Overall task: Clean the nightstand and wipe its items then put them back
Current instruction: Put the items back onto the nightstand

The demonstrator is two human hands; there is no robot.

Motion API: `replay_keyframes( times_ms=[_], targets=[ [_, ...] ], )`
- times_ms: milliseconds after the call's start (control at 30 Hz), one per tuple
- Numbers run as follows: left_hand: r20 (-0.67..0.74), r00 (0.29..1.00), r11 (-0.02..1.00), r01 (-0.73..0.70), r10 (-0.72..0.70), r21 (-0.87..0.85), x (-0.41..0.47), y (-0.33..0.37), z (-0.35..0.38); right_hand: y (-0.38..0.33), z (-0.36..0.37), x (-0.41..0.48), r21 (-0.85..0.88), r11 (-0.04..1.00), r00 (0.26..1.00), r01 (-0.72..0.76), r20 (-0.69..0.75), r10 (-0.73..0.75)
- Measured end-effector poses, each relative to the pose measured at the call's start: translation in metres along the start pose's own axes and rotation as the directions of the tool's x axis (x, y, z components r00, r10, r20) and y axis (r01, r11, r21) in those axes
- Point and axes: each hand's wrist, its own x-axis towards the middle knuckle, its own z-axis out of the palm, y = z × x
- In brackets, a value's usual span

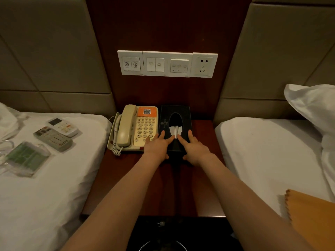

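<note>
Only one view is given. The camera sits on the person's head and looks forward and steeply down, from above the near edge of the nightstand (174,187). It faces the wall with the switch panel (166,64). It is close: both forearms come in from the bottom edge, and the left hand (156,146) and right hand (194,148) lie near the centre. The wide lens also takes in the left bed (54,196) and the right bed (262,151).
</note>
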Motion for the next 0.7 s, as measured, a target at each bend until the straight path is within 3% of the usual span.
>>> replay_keyframes(
  times_ms=[500, 700],
  targets=[
    [-0.014, 1.000, 1.000, -0.024, 0.023, -0.015, -0.011, -0.007, 0.015, -0.016, -0.001, 0.002, -0.175, 0.977, 0.992, -0.122, -0.038, 0.117],
    [-0.090, 0.988, 0.961, 0.101, -0.128, -0.256, -0.055, -0.032, 0.010, -0.047, -0.004, -0.016, -0.147, 0.988, 0.990, -0.054, -0.136, 0.034]
  ],
)
